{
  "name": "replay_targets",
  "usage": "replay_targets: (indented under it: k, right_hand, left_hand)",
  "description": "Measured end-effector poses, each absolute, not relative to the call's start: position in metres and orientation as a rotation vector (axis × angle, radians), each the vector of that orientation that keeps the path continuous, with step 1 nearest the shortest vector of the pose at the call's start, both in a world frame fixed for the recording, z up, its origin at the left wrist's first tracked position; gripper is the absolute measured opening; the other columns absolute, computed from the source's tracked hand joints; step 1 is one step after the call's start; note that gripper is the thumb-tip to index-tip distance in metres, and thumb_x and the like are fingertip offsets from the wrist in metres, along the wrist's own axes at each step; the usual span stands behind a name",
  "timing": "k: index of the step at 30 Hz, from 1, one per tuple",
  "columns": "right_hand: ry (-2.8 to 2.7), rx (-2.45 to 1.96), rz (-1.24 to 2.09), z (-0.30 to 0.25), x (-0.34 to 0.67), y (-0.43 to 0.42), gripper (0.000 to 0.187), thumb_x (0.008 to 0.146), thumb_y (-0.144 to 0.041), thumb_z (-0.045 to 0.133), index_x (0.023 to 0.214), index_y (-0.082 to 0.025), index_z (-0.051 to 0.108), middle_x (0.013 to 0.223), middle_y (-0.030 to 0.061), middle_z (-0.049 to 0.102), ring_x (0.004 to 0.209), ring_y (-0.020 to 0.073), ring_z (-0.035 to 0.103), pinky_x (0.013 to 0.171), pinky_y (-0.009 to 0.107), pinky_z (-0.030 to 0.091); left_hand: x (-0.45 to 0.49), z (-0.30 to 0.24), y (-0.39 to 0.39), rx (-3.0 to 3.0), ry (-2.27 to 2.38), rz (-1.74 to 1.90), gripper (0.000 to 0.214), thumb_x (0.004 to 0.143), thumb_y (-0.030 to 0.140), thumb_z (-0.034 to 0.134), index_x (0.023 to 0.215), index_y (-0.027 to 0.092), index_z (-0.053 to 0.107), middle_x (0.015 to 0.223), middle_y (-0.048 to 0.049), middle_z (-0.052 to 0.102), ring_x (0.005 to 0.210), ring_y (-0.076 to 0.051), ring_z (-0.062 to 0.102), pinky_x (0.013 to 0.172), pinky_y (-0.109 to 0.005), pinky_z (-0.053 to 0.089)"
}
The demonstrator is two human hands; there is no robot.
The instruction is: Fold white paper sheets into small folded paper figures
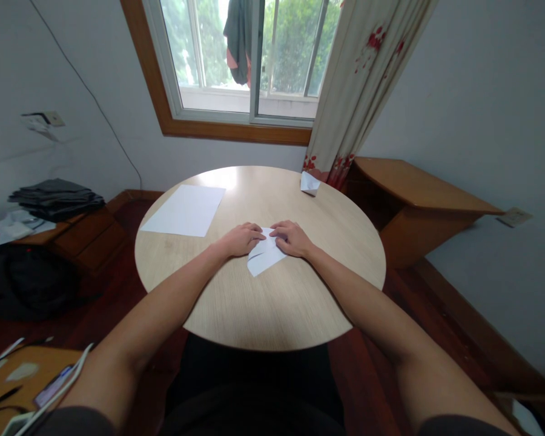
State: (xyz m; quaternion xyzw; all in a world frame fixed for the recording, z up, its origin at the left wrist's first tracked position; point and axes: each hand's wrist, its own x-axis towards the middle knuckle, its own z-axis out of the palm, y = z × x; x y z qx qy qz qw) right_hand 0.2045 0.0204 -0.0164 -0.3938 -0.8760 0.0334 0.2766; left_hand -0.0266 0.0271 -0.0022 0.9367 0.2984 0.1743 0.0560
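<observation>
A partly folded white paper (264, 257) lies near the middle of the round wooden table (300, 303). My left hand (240, 238) rests on the paper's left part, fingers curled and pressing down on it. My right hand (292, 237) presses the paper's right part in the same way, fingertips close to those of the left hand. Both hands cover the paper's upper portion.
A flat white sheet (184, 209) lies on the table's left side. A small folded paper piece (309, 183) sits at the far edge by the curtain (363, 85). A wooden cabinet (413, 203) stands to the right, folded dark clothes (57, 198) on a low shelf to the left.
</observation>
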Motion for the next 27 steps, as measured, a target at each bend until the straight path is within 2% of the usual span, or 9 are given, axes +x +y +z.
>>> replay_targets:
  k: [10, 27]
  right_hand:
    - [-2.385, -1.019, 0.034, -0.0163, 0.2048, 0.019, 0.032, 0.074, -0.022, 0.057, 0.103, -0.02, 0.07, 0.11, 0.007, 0.068, 0.101, 0.0259, 0.059, 0.09, 0.042, 0.041]
    - [-2.404, -1.042, 0.019, -0.0137, 0.2041, 0.0165, 0.03, 0.079, -0.032, 0.058, 0.103, -0.02, 0.071, 0.11, 0.0082, 0.068, 0.101, 0.0258, 0.059, 0.089, 0.042, 0.041]
  left_hand:
    - [-0.0275, -0.0017, 0.0272, 2.832, 0.909, 0.527, 0.034, 0.088, 0.022, 0.044, 0.109, 0.018, 0.07, 0.113, -0.0097, 0.063, 0.108, -0.021, 0.056, 0.099, -0.035, 0.042]
    - [-0.0307, -0.0003, 0.028, 2.846, 0.881, 0.49, 0.033, 0.089, 0.023, 0.044, 0.11, 0.02, 0.069, 0.116, -0.0085, 0.062, 0.11, -0.02, 0.056, 0.1, -0.034, 0.042]
